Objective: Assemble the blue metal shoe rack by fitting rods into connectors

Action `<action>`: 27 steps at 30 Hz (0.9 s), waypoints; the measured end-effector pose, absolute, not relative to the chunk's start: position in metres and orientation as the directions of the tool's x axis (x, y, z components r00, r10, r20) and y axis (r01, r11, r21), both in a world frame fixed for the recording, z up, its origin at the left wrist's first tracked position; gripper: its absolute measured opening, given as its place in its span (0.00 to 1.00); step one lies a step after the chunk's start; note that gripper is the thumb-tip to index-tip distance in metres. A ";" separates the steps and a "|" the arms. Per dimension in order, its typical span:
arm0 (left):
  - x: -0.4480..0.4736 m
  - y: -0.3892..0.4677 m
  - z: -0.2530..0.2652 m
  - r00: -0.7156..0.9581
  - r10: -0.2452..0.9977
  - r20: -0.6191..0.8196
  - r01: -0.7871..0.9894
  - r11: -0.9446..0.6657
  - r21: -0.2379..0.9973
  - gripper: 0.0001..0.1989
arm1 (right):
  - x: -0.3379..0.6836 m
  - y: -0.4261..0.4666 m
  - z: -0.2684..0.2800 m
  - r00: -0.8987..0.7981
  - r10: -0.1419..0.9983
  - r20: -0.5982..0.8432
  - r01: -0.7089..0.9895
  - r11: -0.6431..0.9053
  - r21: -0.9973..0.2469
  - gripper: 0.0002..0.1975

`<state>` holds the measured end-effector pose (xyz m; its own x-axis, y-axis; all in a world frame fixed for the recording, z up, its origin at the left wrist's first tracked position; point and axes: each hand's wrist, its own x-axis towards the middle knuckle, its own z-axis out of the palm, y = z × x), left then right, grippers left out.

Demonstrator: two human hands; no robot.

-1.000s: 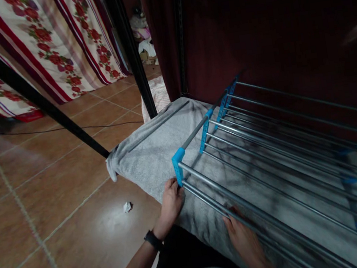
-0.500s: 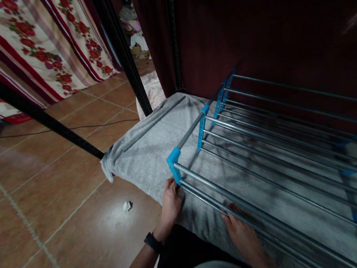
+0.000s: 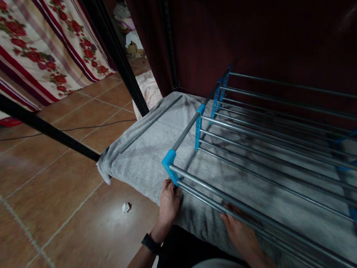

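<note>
In the head view, the metal-tubed rack (image 3: 283, 162) is stretching over the grey cloth (image 3: 143, 166), taking up the right half! Its long tubes are setting the long axis, slanting from the middle down to the right and running out past the right edge. The nearest blue corner piece (image 3: 169, 158) is pointing left, towards the tiled floor (image 3: 80, 238), while the end bar (image 3: 185, 132) is climbing away to the right, heading for the dark red panel (image 3: 264, 13).

Down at that corner, the left hand (image 3: 169, 203) is closing its curled fingers on the rack, pinching low on the blue piece, a black band (image 3: 151, 244) wrapping the wrist. Further along, the right hand (image 3: 242, 236) is reaching up to the front tubes, fingers bending in behind them; they are partly hiding there, so whether that grip is closing fully, I'm not able to tell.

Off to the left, a crumpled white scrap (image 3: 126, 207) is lying on the tiles, well apart from the rack.
</note>
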<state>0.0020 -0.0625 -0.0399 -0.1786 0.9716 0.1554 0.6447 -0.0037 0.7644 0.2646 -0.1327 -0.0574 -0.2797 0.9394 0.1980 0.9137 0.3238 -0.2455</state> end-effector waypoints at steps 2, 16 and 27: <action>0.002 -0.062 -0.040 -0.177 0.972 0.153 0.649 -0.001 0.761 0.07 | 0.265 -0.132 -0.056 -0.285 0.941 0.182 0.909 0.326 -0.261 0.20; 0.003 -0.064 -0.041 -0.186 0.968 0.170 0.663 -0.004 0.748 0.07 | 0.267 -0.135 -0.051 -0.360 0.915 0.182 0.920 0.380 -0.091 0.18; 0.003 -0.064 -0.045 -0.197 0.959 0.202 0.666 -0.020 0.746 0.05 | 0.268 -0.136 -0.055 -0.354 0.920 0.167 0.909 0.381 -0.169 0.19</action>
